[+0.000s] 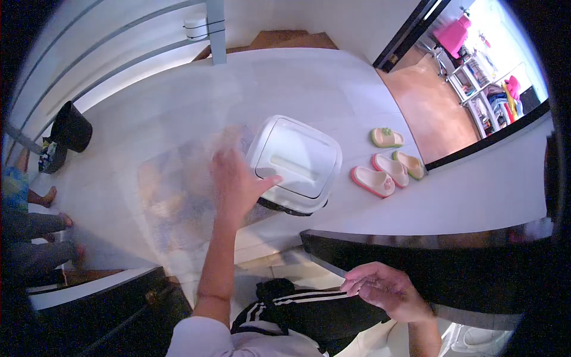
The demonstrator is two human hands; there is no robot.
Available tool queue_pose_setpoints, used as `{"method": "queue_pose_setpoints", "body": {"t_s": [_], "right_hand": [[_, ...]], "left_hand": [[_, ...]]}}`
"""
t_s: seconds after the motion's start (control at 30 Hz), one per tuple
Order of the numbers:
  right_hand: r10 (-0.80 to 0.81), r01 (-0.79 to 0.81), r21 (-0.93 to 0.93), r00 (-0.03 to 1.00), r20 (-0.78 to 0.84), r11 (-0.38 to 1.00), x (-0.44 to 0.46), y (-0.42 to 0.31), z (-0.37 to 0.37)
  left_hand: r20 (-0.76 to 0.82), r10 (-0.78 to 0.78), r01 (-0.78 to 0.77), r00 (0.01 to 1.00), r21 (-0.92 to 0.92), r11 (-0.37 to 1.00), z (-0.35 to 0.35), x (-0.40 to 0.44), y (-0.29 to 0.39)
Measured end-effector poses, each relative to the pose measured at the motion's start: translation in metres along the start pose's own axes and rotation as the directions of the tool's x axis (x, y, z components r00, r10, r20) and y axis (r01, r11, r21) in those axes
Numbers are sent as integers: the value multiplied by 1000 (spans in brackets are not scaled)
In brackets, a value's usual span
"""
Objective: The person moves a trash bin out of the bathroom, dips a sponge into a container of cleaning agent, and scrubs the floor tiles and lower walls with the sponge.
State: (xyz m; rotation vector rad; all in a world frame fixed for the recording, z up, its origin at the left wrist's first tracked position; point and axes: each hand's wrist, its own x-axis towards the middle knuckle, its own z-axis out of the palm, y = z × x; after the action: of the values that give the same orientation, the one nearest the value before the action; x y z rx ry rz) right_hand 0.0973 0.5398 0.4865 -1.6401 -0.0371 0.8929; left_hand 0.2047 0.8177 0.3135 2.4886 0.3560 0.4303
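Observation:
A white lidded bin (297, 157) with a dark base stands on the pale floor in front of me. My left hand (233, 181) is at its left edge, thumb stretched over the lid's near left corner and apart from the fingers, which are blurred by motion. Whether the thumb presses on the lid is unclear. Lower right, my right hand (385, 290) hangs near the dark furniture edge, fingers loosely bent, with nothing visible in it.
Slippers (373, 181) lie right of the bin, near a doorway. A black bin (71, 128) stands far left by the grey railing (217, 35). Other people's legs (35, 225) show at the left edge. Dark furniture (416, 262) borders the near right.

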Motion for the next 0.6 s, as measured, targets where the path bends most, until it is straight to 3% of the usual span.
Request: {"method": "queue_pose_setpoints", "body": {"t_s": [0.03, 0.07, 0.13, 0.23, 0.33, 0.6], "right_hand": [[3, -3, 1, 1000, 0, 1000, 0, 2, -1], [-10, 10, 5, 1000, 27, 1000, 1, 4, -2], [-26, 25, 7, 998, 55, 1000, 0, 8, -4], [-16, 15, 21, 999, 39, 1000, -3, 6, -2], [-13, 8, 121, 999, 41, 993, -4, 10, -6], [-18, 35, -97, 984, 175, 995, 2, 3, -10]], "left_hand": [[61, 131, -139, 989, 148, 979, -10, 16, 22], [65, 127, -136, 990, 147, 980, -4, 31, 27], [39, 349, -347, 936, 269, 899, 7, 58, 33], [21, 476, -453, 879, 345, 822, 24, 75, 34], [-10, 445, -412, 895, 363, 836, 31, 76, 42], [-15, 450, -397, 893, 445, 803, 47, 73, 35]]}}
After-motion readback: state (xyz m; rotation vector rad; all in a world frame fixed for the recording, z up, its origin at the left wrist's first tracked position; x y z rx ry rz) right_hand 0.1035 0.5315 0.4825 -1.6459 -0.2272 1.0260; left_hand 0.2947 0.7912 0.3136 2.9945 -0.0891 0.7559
